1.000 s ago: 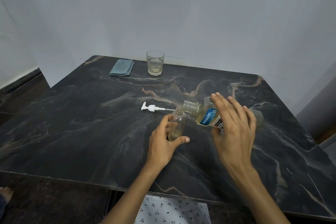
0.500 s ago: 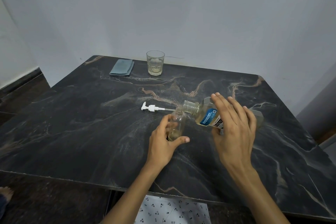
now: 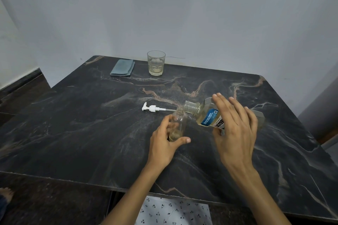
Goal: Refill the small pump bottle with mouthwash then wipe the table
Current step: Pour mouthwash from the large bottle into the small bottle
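Dark marble table [image 3: 91, 133]: one small bottle [image 3: 178, 124] in the left hand's grip [image 3: 162, 144], one mouthwash bottle [image 3: 206, 115] tilted, clasped by the right hand [image 3: 236, 133]; one pump [image 3: 151, 108], glass [image 3: 156, 63], cloth [image 3: 122, 67]; grey wall [image 3: 182, 14].

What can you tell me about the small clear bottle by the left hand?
The small bottle is clear, plastic-looking, with a narrow open neck and no pump. It stands on the dark table, leaning slightly, with a little yellowish liquid at its bottom. The left hand grips its lower part. The tipped mouthwash bottle has its mouth just above the neck.
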`<state>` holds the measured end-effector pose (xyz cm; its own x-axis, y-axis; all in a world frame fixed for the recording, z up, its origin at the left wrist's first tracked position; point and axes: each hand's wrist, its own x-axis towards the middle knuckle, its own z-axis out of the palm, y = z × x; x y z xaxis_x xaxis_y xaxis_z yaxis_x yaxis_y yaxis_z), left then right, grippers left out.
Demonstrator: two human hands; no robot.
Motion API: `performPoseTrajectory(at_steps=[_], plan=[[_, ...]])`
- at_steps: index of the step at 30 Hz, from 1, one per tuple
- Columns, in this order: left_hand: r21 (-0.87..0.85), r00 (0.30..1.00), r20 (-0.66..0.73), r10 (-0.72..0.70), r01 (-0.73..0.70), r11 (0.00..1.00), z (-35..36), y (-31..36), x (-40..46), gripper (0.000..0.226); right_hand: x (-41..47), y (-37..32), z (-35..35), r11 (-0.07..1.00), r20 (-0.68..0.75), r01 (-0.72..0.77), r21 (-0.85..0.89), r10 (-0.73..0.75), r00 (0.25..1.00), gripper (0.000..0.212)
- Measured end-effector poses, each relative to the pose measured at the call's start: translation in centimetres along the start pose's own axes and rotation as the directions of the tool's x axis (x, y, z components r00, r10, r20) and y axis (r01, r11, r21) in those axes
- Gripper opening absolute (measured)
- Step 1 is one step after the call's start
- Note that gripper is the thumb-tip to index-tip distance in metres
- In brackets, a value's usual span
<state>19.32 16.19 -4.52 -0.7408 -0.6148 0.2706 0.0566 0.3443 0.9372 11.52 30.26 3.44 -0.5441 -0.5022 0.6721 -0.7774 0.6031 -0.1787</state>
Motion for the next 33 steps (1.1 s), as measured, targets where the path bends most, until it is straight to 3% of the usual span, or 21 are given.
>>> performPoseTrajectory(at_steps=[33], plan=[[0.008, 1.000, -0.005, -0.005, 0.005, 1.000, 0.06, -0.09, 0.01, 0.066, 0.02, -0.01, 0.00, 1.000, 0.002, -0.006, -0.015, 0.006, 1.000, 0.099]])
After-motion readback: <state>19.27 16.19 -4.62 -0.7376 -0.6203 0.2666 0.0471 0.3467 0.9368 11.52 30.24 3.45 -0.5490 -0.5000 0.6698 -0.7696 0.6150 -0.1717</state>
